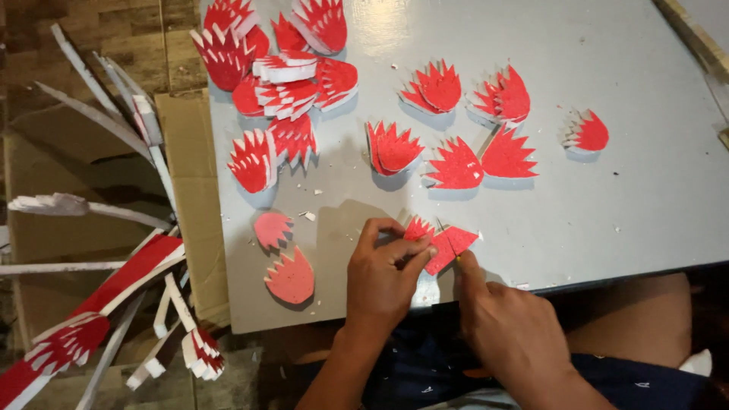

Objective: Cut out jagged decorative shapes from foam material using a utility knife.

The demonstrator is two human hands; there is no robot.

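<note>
Left hand pins a red foam flame piece at the grey table's near edge; right hand grips a mostly hidden blade. Fingertips sit close — a slip could nick them.

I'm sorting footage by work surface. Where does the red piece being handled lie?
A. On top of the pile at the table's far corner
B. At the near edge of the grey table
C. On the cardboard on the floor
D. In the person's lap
B: the left hand pins the red piece flat at the near edge of the grey table, with the right hand beside it.
</note>
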